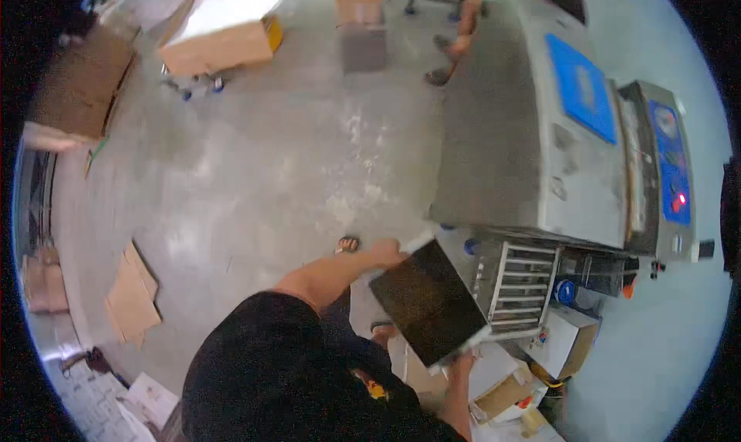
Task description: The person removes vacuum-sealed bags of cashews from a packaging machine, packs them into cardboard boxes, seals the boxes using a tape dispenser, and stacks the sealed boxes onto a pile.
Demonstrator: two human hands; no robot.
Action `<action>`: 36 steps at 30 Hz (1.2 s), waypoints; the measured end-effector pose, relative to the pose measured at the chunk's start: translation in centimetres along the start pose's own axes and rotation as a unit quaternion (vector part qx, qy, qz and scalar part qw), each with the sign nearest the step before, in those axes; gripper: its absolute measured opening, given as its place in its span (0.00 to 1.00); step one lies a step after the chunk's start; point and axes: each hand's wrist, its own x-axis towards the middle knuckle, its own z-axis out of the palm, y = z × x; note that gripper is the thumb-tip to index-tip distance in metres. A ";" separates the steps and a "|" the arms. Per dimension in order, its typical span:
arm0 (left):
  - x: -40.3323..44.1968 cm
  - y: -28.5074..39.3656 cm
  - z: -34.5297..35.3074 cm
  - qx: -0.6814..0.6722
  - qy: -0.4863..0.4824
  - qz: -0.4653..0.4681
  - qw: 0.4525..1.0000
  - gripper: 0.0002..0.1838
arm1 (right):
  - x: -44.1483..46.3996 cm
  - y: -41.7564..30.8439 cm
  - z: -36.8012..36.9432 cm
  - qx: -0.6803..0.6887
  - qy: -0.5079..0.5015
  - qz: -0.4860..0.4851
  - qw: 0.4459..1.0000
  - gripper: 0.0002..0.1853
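Note:
A dark brown, flat rectangular tray point(429, 301) with pale edges is held out in front of my body. My left hand point(388, 253) grips its upper left edge, and my right hand point(461, 363) holds its lower edge. Motion blur hides the finer detail of my fingers. A metal slatted rack point(526, 287) stands just beyond the tray's right side. Above the rack is a large grey metal machine point(494, 133), apart from the tray.
A control panel point(671, 164) with a red light is at the right. Another person's legs point(461, 44) show behind the machine. Cardboard boxes point(216, 50) stand at the back, a flat cardboard piece point(133, 297) lies on the floor, and an open carton point(502, 396) sits lower right.

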 end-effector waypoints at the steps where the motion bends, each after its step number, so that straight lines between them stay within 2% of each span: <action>1: 0.9 -2.6 -1.9 -0.018 -0.006 -0.040 0.999 0.31 | -0.3 -2.3 4.8 -0.018 0.018 0.049 0.998 0.27; 2: 2.1 -5.2 -4.3 -0.032 -0.008 -0.077 0.997 0.30 | -0.1 -5.0 10.0 -0.031 0.036 0.091 0.995 0.28; 4: 3.7 -12.6 -6.6 -0.007 0.113 -0.053 0.992 0.30 | 6.1 -4.2 15.7 0.037 -0.112 0.146 0.982 0.28; 5: 4.7 -16.9 -7.3 -0.013 0.123 -0.078 0.989 0.30 | 8.7 -5.0 19.9 0.195 -0.059 0.207 0.957 0.28; 6: 5.7 -21.1 -8.6 -0.017 0.134 -0.102 0.986 0.30 | 4.9 -10.2 27.8 0.075 -0.158 0.066 0.982 0.27; 7: 4.8 -22.8 -11.5 -0.071 0.131 -0.153 0.977 0.30 | 3.7 -14.2 32.7 0.015 -0.116 0.091 0.989 0.23; 8: 3.6 -24.1 -14.5 -0.125 0.126 -0.203 0.963 0.30 | 5.7 -15.0 36.0 0.035 -0.124 0.113 0.985 0.18; 9: 3.5 -27.4 -16.0 -0.111 0.142 -0.224 0.958 0.28 | 6.7 -17.4 40.6 -0.084 -0.066 0.120 0.987 0.18; 10: 3.7 -31.7 -16.1 -0.121 0.203 -0.226 0.945 0.27 | 9.9 -17.1 43.7 -0.194 -0.079 0.085 0.974 0.19; 11: 4.0 -35.3 -15.5 -0.131 0.265 -0.228 0.928 0.27 | 10.6 -19.0 47.7 -0.166 -0.096 0.086 0.978 0.20; 12: 2.8 -35.7 -16.9 -0.134 0.288 -0.238 0.918 0.27 | 11.3 -21.0 51.7 -0.136 -0.114 0.088 0.980 0.21; 13: 1.2 -35.4 -18.8 -0.134 0.311 -0.247 0.908 0.27 | 13.1 -21.7 54.8 -0.220 -0.147 0.001 0.964 0.21; 15: 0.0 -37.6 -19.0 -0.239 0.335 -0.270 0.871 0.28 | 14.1 -24.6 61.4 -0.369 -0.180 -0.182 0.893 0.34; 16: -0.4 -39.0 -18.8 -0.289 0.344 -0.279 0.849 0.28 | 14.1 -26.3 64.3 -0.382 -0.213 -0.120 0.891 0.35; 17: -0.7 -40.2 -18.1 -0.282 0.349 -0.290 0.846 0.28 | 14.6 -27.3 66.9 -0.392 -0.244 -0.059 0.885 0.37; 19: -0.9 -43.1 -15.6 -0.270 0.358 -0.312 0.837 0.27 | 15.6 -27.5 71.0 -0.484 -0.261 -0.158 0.820 0.36; 20: -0.1 -45.4 -13.1 -0.290 0.398 -0.312 0.812 0.24 | 16.3 -27.9 72.5 -0.479 -0.259 -0.206 0.813 0.34; 21: -0.4 -44.7 -12.7 -0.324 0.410 -0.295 0.800 0.24 | 17.0 -28.2 73.5 -0.474 -0.258 -0.252 0.803 0.33; 24: -1.3 -41.3 -12.1 -0.408 0.419 -0.262 0.768 0.23 | 17.3 -28.1 72.9 -0.469 -0.271 -0.345 0.767 0.30; 26: -0.8 -39.8 -11.3 -0.468 0.396 -0.248 0.750 0.23 | 15.8 -28.5 70.9 -0.455 -0.228 -0.358 0.783 0.27; 27: -0.7 -38.6 -10.9 -0.498 0.383 -0.238 0.741 0.23 | 15.0 -28.1 68.8 -0.462 -0.224 -0.329 0.793 0.26; 28: -0.8 -36.4 -11.1 -0.476 0.360 -0.267 0.757 0.24 | 14.3 -27.5 66.2 -0.467 -0.218 -0.300 0.803 0.25; 31: -0.3 -36.8 -7.8 -0.259 0.370 -0.274 0.849 0.25 | 10.9 -24.4 56.2 -0.544 -0.268 -0.215 0.765 0.26; 33: -1.5 -34.9 -6.9 -0.226 0.230 -0.270 0.907 0.27 | 9.3 -18.8 46.9 -0.574 -0.257 -0.215 0.747 0.22; 35: -4.2 -29.4 -6.7 -0.078 0.190 -0.093 0.974 0.27 | 7.4 -10.5 36.4 -0.587 -0.180 -0.313 0.724 0.21; 36: -4.0 -28.7 -4.8 0.008 0.197 -0.040 0.979 0.24 | 5.0 -8.4 31.9 -0.560 -0.159 -0.286 0.761 0.22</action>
